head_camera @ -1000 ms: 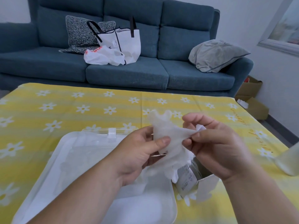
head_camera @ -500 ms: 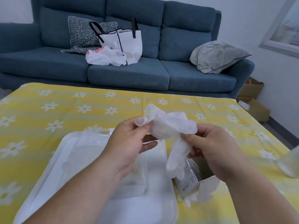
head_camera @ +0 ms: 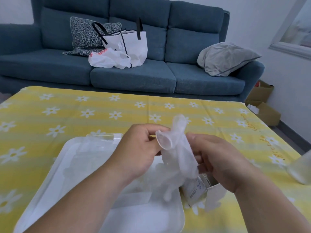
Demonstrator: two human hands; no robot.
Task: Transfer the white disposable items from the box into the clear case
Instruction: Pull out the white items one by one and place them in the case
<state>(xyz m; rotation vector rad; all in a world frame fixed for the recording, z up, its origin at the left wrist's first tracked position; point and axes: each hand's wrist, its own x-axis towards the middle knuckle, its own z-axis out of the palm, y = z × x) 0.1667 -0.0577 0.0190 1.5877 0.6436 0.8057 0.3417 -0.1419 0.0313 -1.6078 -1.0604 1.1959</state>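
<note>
A white disposable glove hangs between both hands above the table. My left hand pinches its upper edge from the left. My right hand grips it from the right, fingers curled round the thin material. Its lower end dangles over the clear case, which lies open on the yellow cloth with more white gloves inside. The small cardboard box stands open just right of the case, partly hidden under my right hand.
A yellow daisy-print tablecloth covers the table. A clear bottle shows at the right edge. Behind the table stands a blue sofa with cushions and white bags. Cardboard boxes sit on the floor at right.
Both hands have turned and bunched the glove, bringing it lower and closer together. The glove's cuff now stands up between the hands; before, it was stretched sideways.
</note>
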